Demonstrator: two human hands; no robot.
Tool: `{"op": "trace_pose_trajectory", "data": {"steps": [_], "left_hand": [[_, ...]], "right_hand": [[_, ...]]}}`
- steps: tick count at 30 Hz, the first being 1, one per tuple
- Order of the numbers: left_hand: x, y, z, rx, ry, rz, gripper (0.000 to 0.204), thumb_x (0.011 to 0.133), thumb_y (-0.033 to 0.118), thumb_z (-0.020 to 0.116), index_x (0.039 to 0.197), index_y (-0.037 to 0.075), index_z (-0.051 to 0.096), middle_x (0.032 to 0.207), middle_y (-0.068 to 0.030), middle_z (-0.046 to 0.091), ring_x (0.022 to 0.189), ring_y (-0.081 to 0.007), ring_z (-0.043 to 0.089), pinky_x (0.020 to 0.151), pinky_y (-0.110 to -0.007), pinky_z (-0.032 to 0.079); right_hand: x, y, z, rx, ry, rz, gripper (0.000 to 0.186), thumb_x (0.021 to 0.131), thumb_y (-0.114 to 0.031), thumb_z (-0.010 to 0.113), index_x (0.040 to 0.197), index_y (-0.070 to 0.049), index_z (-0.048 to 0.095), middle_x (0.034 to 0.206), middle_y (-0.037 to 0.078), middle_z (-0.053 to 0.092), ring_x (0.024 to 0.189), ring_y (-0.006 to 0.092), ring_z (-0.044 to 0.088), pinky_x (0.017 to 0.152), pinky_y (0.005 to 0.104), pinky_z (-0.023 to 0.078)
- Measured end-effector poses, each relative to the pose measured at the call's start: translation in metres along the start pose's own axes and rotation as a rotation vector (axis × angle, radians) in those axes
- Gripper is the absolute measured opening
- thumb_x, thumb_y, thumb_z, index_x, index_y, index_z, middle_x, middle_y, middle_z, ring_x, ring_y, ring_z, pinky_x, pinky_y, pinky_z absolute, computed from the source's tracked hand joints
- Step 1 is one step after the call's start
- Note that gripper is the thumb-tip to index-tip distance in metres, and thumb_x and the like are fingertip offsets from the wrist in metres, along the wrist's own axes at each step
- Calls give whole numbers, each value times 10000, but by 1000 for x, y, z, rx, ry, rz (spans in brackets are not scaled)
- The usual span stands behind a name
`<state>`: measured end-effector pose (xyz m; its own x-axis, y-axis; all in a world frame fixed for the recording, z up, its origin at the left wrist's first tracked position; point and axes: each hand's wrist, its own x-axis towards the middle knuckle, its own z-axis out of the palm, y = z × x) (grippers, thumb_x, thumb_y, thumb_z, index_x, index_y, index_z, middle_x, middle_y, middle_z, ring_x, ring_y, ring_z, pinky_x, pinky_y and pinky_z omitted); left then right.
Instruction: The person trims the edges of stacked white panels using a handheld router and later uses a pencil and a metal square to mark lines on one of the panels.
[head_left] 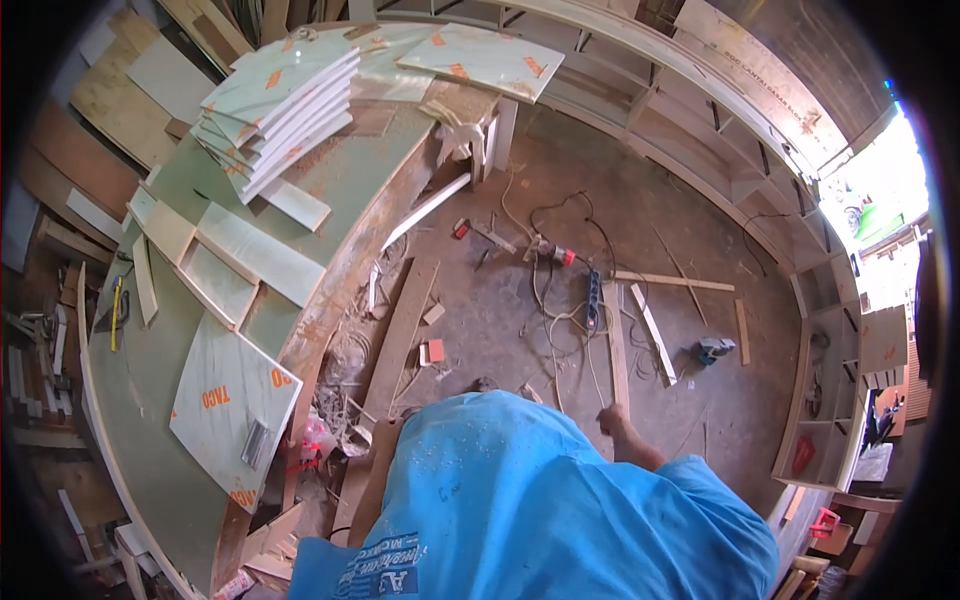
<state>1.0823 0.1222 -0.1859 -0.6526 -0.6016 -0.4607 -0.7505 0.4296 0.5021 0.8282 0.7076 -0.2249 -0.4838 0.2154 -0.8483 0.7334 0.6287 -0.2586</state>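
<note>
My right hand (612, 420) is low over the floor, by the near end of a long pale wood strip (617, 360). Its fingers look curled closed; what they hold, if anything, is too small to make out. My left forearm (373, 480) comes up beside my blue shirt (520, 460), close to a long brown board (400, 330) on the floor. The left fingers do not show clearly. Ahead of me lie a black power strip (593, 302) with tangled cords and a red and grey power tool (555, 252). A dark teal power tool (715, 350) rests farther right.
On the left, a green-topped workbench (150, 400) carries stacked marble-patterned panels (285, 100), cut strips and a loose panel (235, 400). Wood scraps and a red-faced block (431, 352) litter the floor beside it. White open cabinet frames (690, 150) curve along the back and right.
</note>
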Motion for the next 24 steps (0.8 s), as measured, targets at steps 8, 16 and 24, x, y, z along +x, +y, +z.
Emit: {"op": "trace_pose_trajectory", "data": {"steps": [8,16,24], "left_hand": [[71,107,-9,209,-331,82,447,807,441,645,821,8,757,815,-239,716,826,-395,723,757,-473,551],[168,176,-15,478,-520,116,431,802,448,691,777,24,766,791,-177,737,792,-320,740,760,-447,560],[288,321,-33,38,-181,474,334,874,313,725,729,14,693,652,-98,686,523,-172,644,521,-343,522]], "right_hand": [[11,30,15,-414,3,-554,137,844,-235,599,836,-104,639,719,83,597,584,267,581,483,423,418],[-37,-54,75,-71,109,-351,290,792,-250,749,1011,-63,791,997,148,771,915,271,748,818,378,586],[-12,-37,64,-680,-22,-256,203,839,-252,700,968,-143,812,1039,111,768,997,301,735,842,402,597]]}}
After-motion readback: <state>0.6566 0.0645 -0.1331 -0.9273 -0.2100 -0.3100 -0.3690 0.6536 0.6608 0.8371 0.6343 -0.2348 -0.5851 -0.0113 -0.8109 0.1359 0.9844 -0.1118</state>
